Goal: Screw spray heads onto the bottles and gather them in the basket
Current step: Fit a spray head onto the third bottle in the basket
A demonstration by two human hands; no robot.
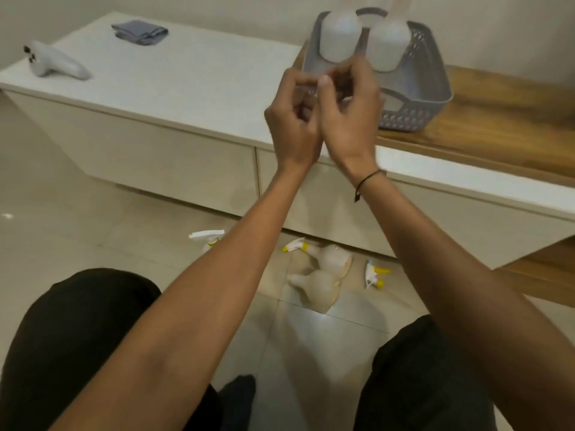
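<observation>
A grey perforated basket (417,98) stands on the wooden shelf. Two white bottles (340,35) (389,45) stand in it, their tops cut off by the frame. My left hand (295,119) and my right hand (350,113) are raised together just in front of the basket, fingers curled, fingertips right below the left bottle. Blur hides whether they hold anything. On the floor lie a bottle with a yellow-tipped spray head (329,258), a bare bottle (317,289), and two loose spray heads (207,237) (375,275).
The white cabinet top (193,76) carries a white hand controller (53,62) and a folded grey cloth (140,32). The wooden shelf (504,119) runs to the right. My knees in black trousers (77,337) frame the tiled floor.
</observation>
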